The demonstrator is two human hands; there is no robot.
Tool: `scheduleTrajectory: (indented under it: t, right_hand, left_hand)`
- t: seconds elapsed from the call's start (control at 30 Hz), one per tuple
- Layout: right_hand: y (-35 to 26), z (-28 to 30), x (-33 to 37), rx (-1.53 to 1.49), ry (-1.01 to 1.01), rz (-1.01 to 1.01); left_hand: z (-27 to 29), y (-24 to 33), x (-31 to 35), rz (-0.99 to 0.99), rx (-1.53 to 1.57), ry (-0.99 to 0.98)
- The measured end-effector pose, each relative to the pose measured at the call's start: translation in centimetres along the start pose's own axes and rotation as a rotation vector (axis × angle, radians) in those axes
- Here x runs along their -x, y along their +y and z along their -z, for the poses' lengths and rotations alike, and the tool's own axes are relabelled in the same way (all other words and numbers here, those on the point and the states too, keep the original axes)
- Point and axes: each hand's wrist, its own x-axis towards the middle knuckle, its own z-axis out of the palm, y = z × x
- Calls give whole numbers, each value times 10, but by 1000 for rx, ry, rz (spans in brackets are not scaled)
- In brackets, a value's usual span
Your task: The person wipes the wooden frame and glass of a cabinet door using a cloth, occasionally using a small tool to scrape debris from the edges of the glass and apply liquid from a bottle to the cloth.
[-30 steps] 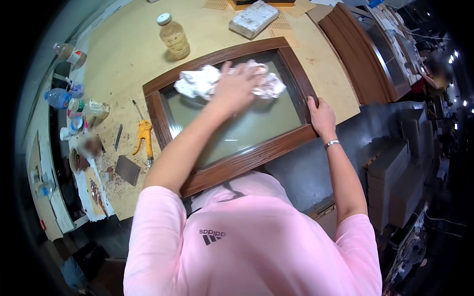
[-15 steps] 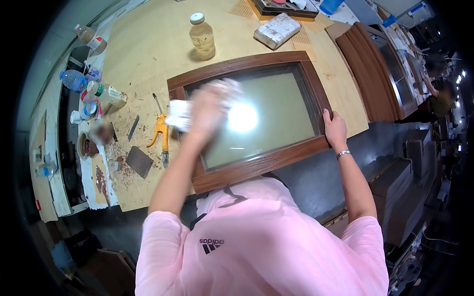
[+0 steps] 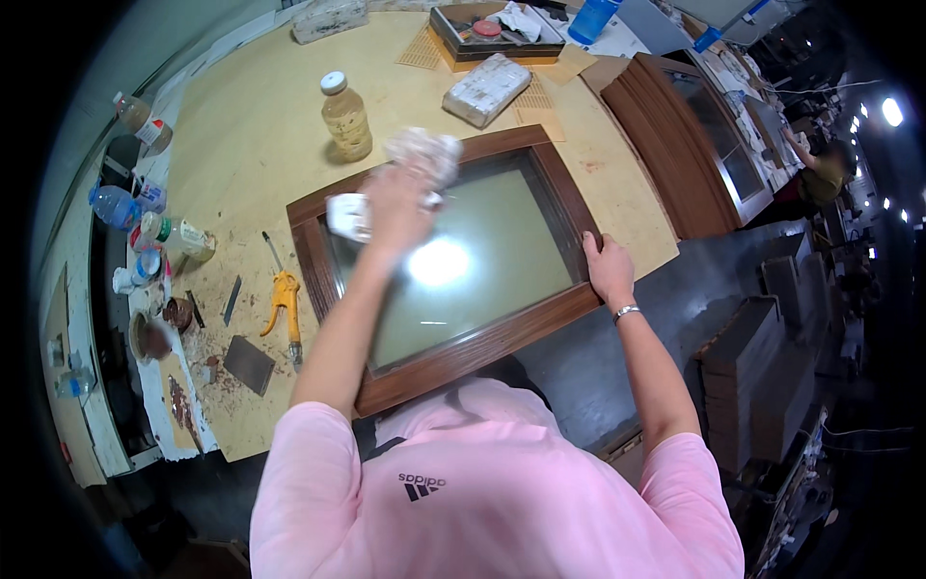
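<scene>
A wood-framed glass panel (image 3: 540, 326), brown around a clear pane, lies on the worktable with its near edge by my body. My left hand (image 3: 398, 210) is closed on a crumpled white cloth (image 3: 432, 159) over the upper left of the glass. Part of the cloth reaches over the far rail, and another fold shows left of the hand; both are a little blurred. At the panel's right edge, my right hand (image 3: 611, 272) grips the frame, thumb on top, fingers partly hidden below.
Just beyond the panel stands a capped bottle of yellowish liquid (image 3: 346, 121). A wrapped white block (image 3: 487, 90) and an open box (image 3: 497, 39) sit farther back. To the left lie a yellow-handled air blow gun (image 3: 284, 299), a dark square pad (image 3: 249, 365) and several bottles. Stacked brown frames (image 3: 666, 145) stand right; a person (image 3: 825, 174) is beyond.
My left hand and the cloth have moved across the glass toward the panel's far rail. My right hand keeps its grip. The whole view has shifted, so the table appears farther left and lower.
</scene>
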Motion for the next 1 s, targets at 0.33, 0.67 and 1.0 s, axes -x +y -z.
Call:
scheduleTrajectory:
  t: [0.33,0.67,1.0]
  right_hand:
    - [7,8,2,-65,-42,32]
    - [22,2,-2,-191,-123,62]
    - [37,12,-33,-499,-330,155]
  left_hand:
    - [-14,83,-89,-67,880,-327]
    - [-100,168,-73,-592,419,-271]
    - [-61,26,-88,57,-287,141]
